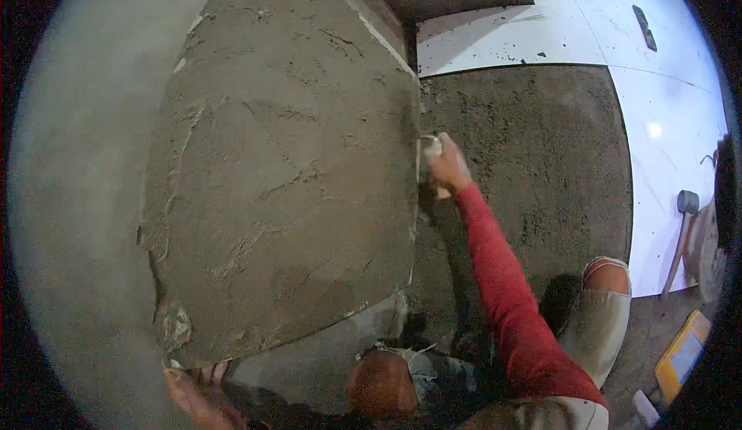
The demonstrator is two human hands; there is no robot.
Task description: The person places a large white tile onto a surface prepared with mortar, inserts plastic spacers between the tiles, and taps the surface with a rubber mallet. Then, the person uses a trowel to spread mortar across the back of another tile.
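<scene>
A large tile [286, 167], its face coated with rough grey mortar, stands tilted on the left. At its lower left corner, my left hand [193, 400] is closed around the edge, with fingertips showing. My right hand [450, 167], at the end of a red sleeve, is closed at the tile's right edge. It grips what looks like a trowel [434, 148], of which a pale handle and a thin bent metal neck show. The blade is hidden from view.
A bed of dark mortar [549, 151] lies right of the tile, bordered by white floor tiles [657, 151]. A mallet [683, 229] and a yellow-framed object [682, 356] lie at the right. A dark strip [644, 28] lies far right. My bent knees [607, 277] are close below.
</scene>
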